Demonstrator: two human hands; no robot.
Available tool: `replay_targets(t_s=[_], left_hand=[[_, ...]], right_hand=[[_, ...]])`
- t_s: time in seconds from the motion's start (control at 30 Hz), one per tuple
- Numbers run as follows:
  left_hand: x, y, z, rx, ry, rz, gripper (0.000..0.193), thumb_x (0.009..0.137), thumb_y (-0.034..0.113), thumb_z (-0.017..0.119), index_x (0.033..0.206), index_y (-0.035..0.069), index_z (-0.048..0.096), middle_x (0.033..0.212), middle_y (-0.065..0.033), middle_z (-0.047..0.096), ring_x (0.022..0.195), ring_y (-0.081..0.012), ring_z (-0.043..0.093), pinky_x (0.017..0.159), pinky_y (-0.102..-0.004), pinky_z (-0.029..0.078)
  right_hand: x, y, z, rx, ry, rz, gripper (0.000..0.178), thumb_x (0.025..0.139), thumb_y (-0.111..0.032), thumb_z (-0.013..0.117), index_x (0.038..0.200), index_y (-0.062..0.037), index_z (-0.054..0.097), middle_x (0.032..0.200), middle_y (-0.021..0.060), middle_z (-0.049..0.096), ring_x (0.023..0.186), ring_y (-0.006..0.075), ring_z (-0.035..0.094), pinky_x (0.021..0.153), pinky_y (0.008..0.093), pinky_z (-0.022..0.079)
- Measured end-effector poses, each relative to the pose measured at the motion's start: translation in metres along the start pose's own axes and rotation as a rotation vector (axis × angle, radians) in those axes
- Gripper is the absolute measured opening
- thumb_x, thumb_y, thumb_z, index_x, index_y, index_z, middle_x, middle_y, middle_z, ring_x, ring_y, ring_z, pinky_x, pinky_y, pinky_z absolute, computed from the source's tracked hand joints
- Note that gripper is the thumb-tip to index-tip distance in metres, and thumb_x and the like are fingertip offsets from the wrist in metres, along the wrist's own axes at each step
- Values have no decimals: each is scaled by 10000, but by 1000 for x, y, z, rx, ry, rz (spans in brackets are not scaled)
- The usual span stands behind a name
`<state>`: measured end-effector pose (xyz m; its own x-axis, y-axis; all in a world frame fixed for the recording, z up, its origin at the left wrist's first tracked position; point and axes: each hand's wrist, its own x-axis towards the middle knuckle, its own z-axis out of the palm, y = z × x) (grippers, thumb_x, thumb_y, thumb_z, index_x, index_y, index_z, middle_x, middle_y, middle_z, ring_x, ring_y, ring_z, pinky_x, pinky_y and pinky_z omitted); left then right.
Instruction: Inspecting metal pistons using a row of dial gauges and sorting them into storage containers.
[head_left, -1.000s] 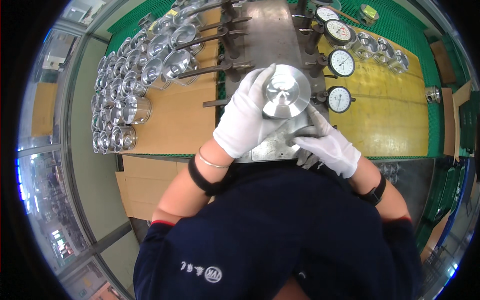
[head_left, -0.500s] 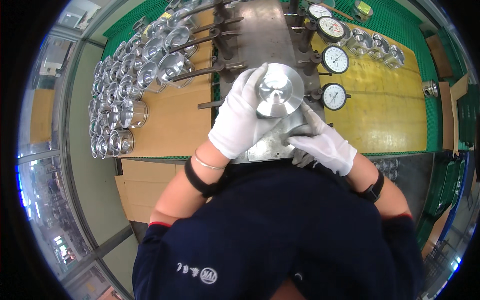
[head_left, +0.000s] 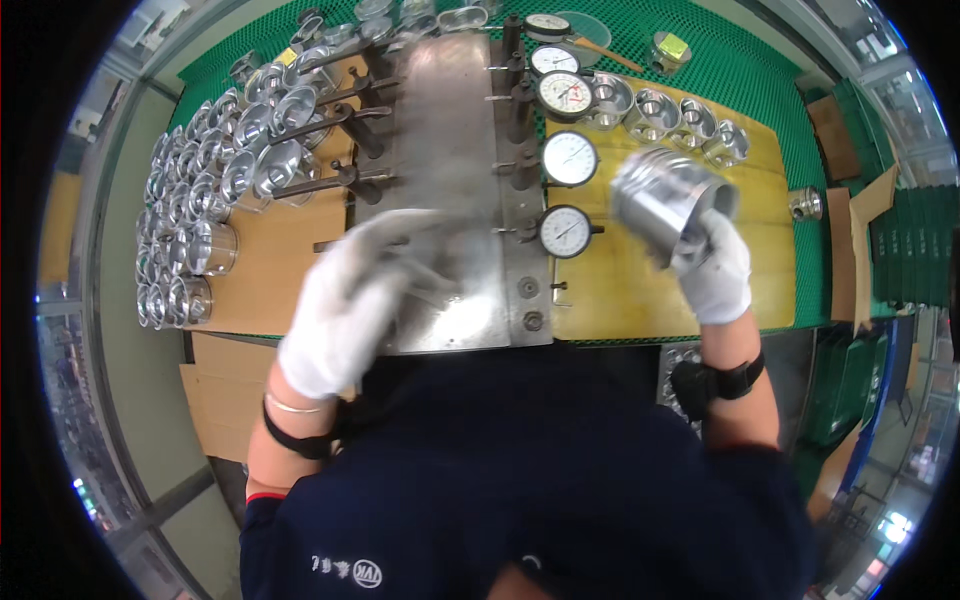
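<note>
My right hand (head_left: 717, 268), in a white glove, grips a shiny metal piston (head_left: 655, 196) by its open skirt end, fingers at the rim. The piston is tilted and blurred, held above the yellow board (head_left: 700, 300). White-gloved too, my left hand (head_left: 345, 300) is smeared by motion over the near left edge of the steel plate (head_left: 450, 130). Its fingers look spread, with nothing seen in them. Several round dial gauges (head_left: 568, 158) stand in a row along the plate's right side.
Several pistons (head_left: 212, 248) stand in rows on cardboard (head_left: 290, 290) at the left. Dark clamp-like arms (head_left: 345, 180) jut along the plate's left side. More pistons (head_left: 655, 115) line the yellow board's far edge. An open cardboard box (head_left: 850, 260) and green crates (head_left: 912, 245) are at the right.
The piston has gone from between both hands over the plate to my right hand alone, at the right above the yellow board. My left hand has let go and moved left. The view has shifted.
</note>
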<state>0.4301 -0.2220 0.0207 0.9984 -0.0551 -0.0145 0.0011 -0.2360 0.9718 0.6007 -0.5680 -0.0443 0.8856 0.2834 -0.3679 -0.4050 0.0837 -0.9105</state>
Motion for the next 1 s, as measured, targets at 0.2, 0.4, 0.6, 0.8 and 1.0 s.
replay_targets(t_s=[0.2,0.4,0.6,0.8,1.0], left_hand=[[-50,-32,-8,-40,553,-188,394,1058,181,385,1313,-97,499,1263,-219,606,925,-260,700,834,-370,587],[-91,-40,-15,-13,706,-267,431,1070,255,412,1300,-95,514,1261,-211,605,906,-235,693,829,-368,588],[-99,-50,-24,156,741,-365,351,1052,201,489,1303,-32,561,1190,-132,641,914,-163,666,816,-303,543],[-103,-131,-120,1265,716,-446,594,870,277,702,1331,-46,514,1315,-230,580,1245,-418,532,1043,-446,450],[-112,-167,-228,1787,466,-532,562,882,364,669,1294,0,551,1131,-237,670,1167,-450,566,984,-449,482]], right_hand=[[114,6,-142,77,519,29,325,995,-198,510,1237,18,529,1202,183,594,1035,346,634,734,437,618],[182,30,-220,151,546,230,311,1011,-201,476,1234,11,521,1178,169,599,1043,349,621,752,439,631],[225,48,-245,93,577,63,181,978,-205,576,1064,-72,663,994,106,686,874,243,668,766,370,601],[183,37,-298,-11,682,-158,414,973,-245,600,1360,-104,550,1225,92,597,944,235,644,798,322,556],[79,8,-140,-1,538,-274,459,974,-193,608,1414,-116,500,1333,110,539,1029,293,647,892,337,555]])
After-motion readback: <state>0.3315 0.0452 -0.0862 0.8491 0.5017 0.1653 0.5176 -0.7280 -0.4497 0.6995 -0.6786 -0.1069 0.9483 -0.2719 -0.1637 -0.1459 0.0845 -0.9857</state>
